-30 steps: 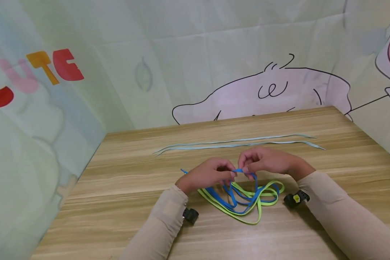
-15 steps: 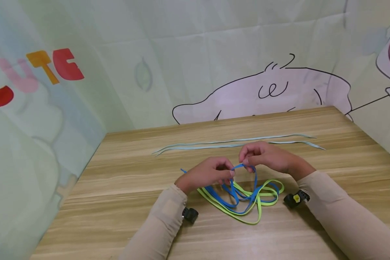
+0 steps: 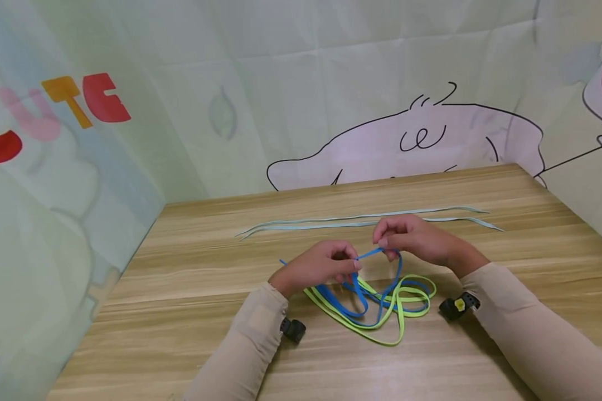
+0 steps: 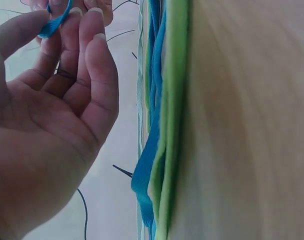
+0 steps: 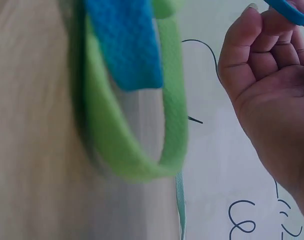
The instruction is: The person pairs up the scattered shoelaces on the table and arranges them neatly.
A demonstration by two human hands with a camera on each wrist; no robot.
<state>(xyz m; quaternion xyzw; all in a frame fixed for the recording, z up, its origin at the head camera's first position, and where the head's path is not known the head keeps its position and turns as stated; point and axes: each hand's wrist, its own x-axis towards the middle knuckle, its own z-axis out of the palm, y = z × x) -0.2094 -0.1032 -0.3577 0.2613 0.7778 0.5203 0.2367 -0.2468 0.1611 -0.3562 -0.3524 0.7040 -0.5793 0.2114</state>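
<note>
A flat blue shoelace [image 3: 368, 254] stretches between both hands, raised over a loose pile. My left hand [image 3: 321, 266] pinches it between thumb and fingertips; in the left wrist view the blue lace [image 4: 54, 25] shows at the thumb tip. Farther right and slightly higher, my right hand [image 3: 421, 240] pinches the same lace, which hangs from its fingers in a curve down to the pile. On the table beneath, the rest of the blue lace lies tangled with a yellow-green shoelace [image 3: 400, 326], whose loops spread to the right. A blue end pokes out behind the left hand.
Two pale blue-green laces [image 3: 301, 227] lie nearly parallel across the wooden table [image 3: 205, 334], beyond the hands; the right hand overlaps the nearer one. A printed curtain [image 3: 281, 100] stands behind the table's back edge. Each wrist carries a small black camera [image 3: 293, 330].
My right hand has moved up and to the right, away from the left, lengthening the blue span between them. The left hand has shifted slightly left. The blue loops beneath have shifted.
</note>
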